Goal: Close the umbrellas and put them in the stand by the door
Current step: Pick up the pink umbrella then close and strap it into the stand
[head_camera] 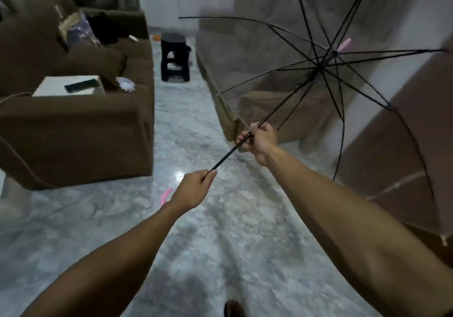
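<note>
Right of centre, head view: a person holds an open umbrella [318, 67] with a see-through canopy and black ribs, tilted away toward the upper right of the frame.
Shaft: the thin black shaft [245, 140] runs from the lower centre up to the hub where the ribs meet.
Left hand: the left hand [193, 189] grips the lower end of the shaft, fingers curled round it; a pink curved handle [165, 195] shows just behind the wrist.
Right hand: the right hand [259, 140] grips the shaft higher up, fingers clamped round it, below the runner.
Surroundings: a brown sofa [78, 125] fills the left of the frame, a covered sofa [245, 54] the upper middle, a black stool [174, 57] stands between them on the marble floor [196, 255].
Progress: the ribs are fully spread, so closing looks barely begun. No stand or door is in view, and no other umbrella can be made out.
Left to do: collapse the canopy, then carry it to the stand.
</note>
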